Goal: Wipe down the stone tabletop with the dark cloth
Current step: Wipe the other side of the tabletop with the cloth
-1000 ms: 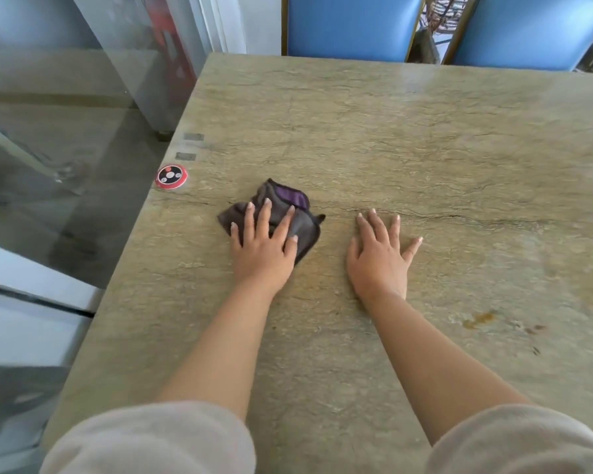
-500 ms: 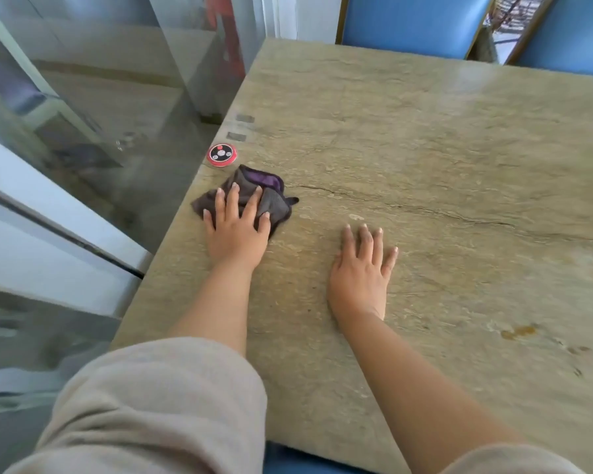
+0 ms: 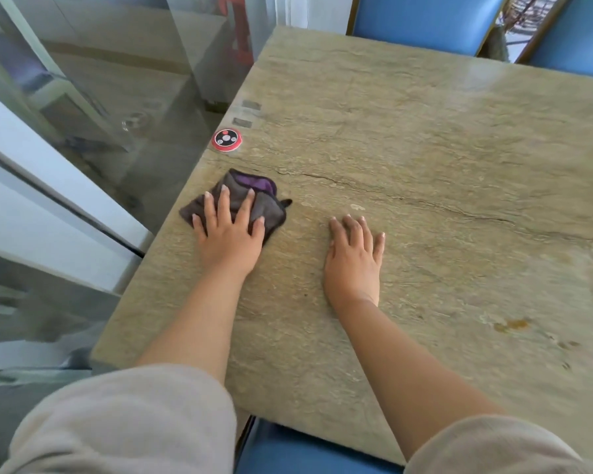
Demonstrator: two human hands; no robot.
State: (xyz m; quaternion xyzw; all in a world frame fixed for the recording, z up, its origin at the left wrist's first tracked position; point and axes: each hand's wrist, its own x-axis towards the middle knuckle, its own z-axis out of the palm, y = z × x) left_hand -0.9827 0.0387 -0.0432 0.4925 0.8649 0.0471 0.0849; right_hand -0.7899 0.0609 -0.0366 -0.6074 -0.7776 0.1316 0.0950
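Note:
A crumpled dark grey cloth (image 3: pixel 266 213) with a purple fold lies near the left edge of the greenish stone tabletop (image 3: pixel 425 165). My left hand (image 3: pixel 228 234) lies flat on the cloth, fingers spread and straight, pressing it onto the stone. My right hand (image 3: pixel 355 258) rests flat on the bare stone to the right of the cloth, fingers straight, holding nothing. Part of the cloth is hidden under my left palm.
A round red and black call button (image 3: pixel 227 140) sits at the table's left edge just beyond the cloth. A glass partition (image 3: pixel 117 97) runs along the left side. Blue chairs (image 3: pixel 421 18) stand at the far side; a blue seat (image 3: pixel 305 453) is below the near edge. Brown stains (image 3: pixel 512 325) mark the stone at right.
My left hand has slid the cloth leftward to the table's left edge, then drawn it a little back toward me, away from the call button. My right hand stays flat on the stone.

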